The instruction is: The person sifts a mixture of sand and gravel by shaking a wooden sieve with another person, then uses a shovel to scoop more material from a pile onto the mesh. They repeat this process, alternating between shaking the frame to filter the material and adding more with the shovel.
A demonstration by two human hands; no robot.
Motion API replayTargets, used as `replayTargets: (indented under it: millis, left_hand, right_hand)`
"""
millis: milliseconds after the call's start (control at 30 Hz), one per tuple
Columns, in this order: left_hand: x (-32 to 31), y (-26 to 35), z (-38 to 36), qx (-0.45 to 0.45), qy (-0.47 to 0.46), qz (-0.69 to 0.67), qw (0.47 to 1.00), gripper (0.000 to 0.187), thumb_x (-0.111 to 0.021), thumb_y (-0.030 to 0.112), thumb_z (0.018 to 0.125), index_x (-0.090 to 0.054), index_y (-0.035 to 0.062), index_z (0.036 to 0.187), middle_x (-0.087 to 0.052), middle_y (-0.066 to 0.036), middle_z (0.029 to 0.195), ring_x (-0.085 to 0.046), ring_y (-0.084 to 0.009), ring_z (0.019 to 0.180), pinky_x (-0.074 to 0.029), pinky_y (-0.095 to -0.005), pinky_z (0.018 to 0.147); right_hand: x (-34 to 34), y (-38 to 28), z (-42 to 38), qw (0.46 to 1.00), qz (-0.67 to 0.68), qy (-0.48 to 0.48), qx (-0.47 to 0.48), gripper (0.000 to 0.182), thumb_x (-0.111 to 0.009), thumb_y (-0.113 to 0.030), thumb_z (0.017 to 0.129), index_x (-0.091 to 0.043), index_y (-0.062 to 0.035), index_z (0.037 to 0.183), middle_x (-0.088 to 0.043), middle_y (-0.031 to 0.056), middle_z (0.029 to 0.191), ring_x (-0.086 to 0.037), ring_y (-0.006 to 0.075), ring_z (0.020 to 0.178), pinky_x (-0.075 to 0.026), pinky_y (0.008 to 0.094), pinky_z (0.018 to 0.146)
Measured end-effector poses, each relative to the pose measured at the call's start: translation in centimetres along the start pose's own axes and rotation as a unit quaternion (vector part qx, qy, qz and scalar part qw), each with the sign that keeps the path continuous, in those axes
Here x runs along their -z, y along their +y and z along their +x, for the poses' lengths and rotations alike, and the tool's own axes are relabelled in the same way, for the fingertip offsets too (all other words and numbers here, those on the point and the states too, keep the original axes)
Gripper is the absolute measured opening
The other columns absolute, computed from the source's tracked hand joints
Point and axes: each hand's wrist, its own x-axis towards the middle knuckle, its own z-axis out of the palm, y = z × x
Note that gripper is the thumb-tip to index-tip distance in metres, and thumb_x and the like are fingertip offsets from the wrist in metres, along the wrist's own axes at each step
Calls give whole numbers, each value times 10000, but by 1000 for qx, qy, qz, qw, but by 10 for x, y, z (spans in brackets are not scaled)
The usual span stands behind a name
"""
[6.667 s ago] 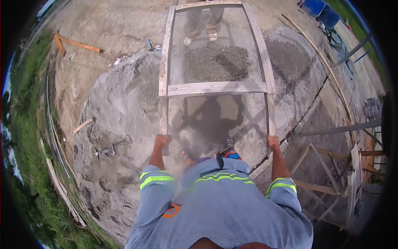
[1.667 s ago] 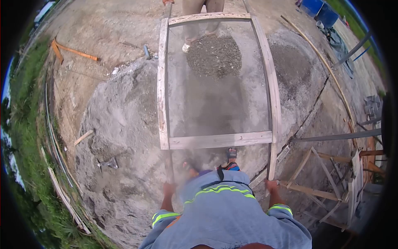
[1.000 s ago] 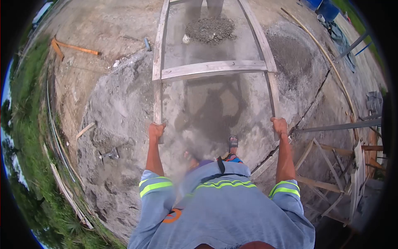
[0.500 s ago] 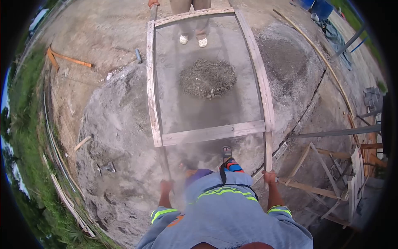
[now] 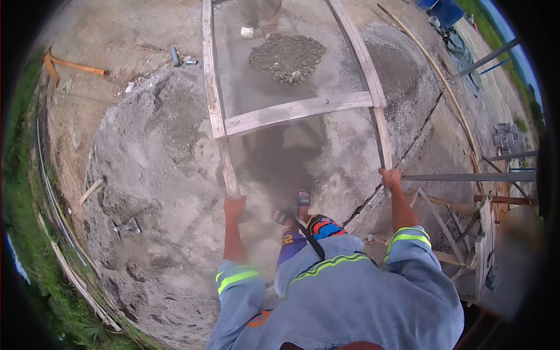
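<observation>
A large rectangular sieve frame of pale wood, with mesh inside it, stretches forward from my body. My left hand is wrapped round the end of its left handle. At the right, my right hand grips the right handle. Toward the frame's far part, a heap of coarse gravel lies on the mesh. Behind the heap show the legs and a pale shoe of another person, whose hands are out of view.
Grey sandy material covers the ground at the left. A long wooden pole lies at the right, near a wooden trestle and a metal bar. Orange wooden pieces lie at the upper left.
Both my hands have moved forward in view, arms more extended. The frame and gravel heap have shifted up in view, and the frame's far end has left the picture. My feet now show below the frame.
</observation>
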Motion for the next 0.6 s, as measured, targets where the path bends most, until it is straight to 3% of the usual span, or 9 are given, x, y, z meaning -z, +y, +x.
replayTargets:
  millis: [67, 167, 200, 233, 300, 333, 400, 500, 600]
  left_hand:
    - [20, -22, -14, 17, 4, -39, 999, 486, -762, 280, 621, -592, -72, 911, -658, -193, 836, -655, -284, 790, -491, -378, 689]
    - [66, -95, -11, 77, 10, -44, 996, 430, -751, 270, 621, -607, -42, 880, -659, -138, 786, -637, -228, 698, -480, -353, 650]
    - [92, -95, -20, 72, 33, -22, 997, 400, -747, 269, 628, -612, -35, 851, -636, -109, 705, -603, -216, 632, -465, -349, 611]
    - [118, -88, -35, 91, 63, -35, 993, 360, -739, 256, 634, -613, -29, 813, -604, -79, 645, -565, -199, 590, -450, -349, 589]
    - [179, -96, -51, 90, 80, -2, 993, 354, -723, 221, 645, -595, -45, 839, -609, -90, 723, -545, -176, 640, -435, -342, 601]
    - [207, -98, -56, 84, 100, -37, 991, 372, -720, 216, 645, -590, -57, 863, -607, -100, 739, -541, -185, 646, -429, -346, 601]
    - [260, -61, -79, 116, 169, 52, 977, 419, -714, 213, 640, -592, -71, 923, -610, -125, 747, -548, -214, 646, -432, -360, 624]
    - [326, -42, -95, 94, 196, 98, 971, 409, -705, 251, 650, -589, -64, 883, -596, -105, 704, -543, -225, 607, -428, -368, 591]
    - [334, -12, -106, 64, 204, 94, 972, 381, -696, 247, 654, -593, -61, 852, -605, -120, 697, -560, -242, 614, -436, -370, 598]
  right_hand:
    - [-37, 26, -20, 998, 28, -45, -26, 419, -654, -346, 694, -615, 70, 660, -580, 99, 565, -563, 152, 570, -426, 357, 521]
    - [-98, 50, -54, 994, 55, -96, 21, 366, -664, -299, 680, -627, 66, 684, -614, 101, 625, -582, 171, 589, -453, 352, 541]
    - [-119, 43, -68, 992, 3, -118, -38, 296, -649, -274, 669, -641, 22, 682, -632, 116, 616, -612, 225, 568, -483, 355, 559]
    - [-127, 27, -95, 976, 79, -183, -86, 307, -649, -281, 658, -646, 22, 707, -647, 138, 645, -639, 235, 626, -498, 348, 613]
    - [-194, 61, -117, 982, 104, -158, 24, 324, -680, -253, 681, -650, 67, 728, -623, 109, 614, -590, 180, 543, -469, 331, 522]
    - [-222, 62, -129, 972, 107, -207, 8, 319, -692, -260, 682, -653, 56, 709, -623, 103, 604, -594, 189, 541, -473, 334, 527]
    - [-193, -2, -175, 943, 100, -317, -6, 447, -707, -308, 651, -629, 69, 878, -658, 192, 796, -651, 287, 788, -497, 369, 712]
    - [-228, -15, -199, 913, 153, -378, -9, 438, -703, -341, 675, -649, 63, 835, -658, 183, 780, -649, 267, 743, -489, 363, 685]
    - [-222, -20, -178, 902, 147, -405, 5, 451, -700, -353, 681, -653, 58, 861, -662, 177, 773, -655, 253, 732, -492, 367, 658]
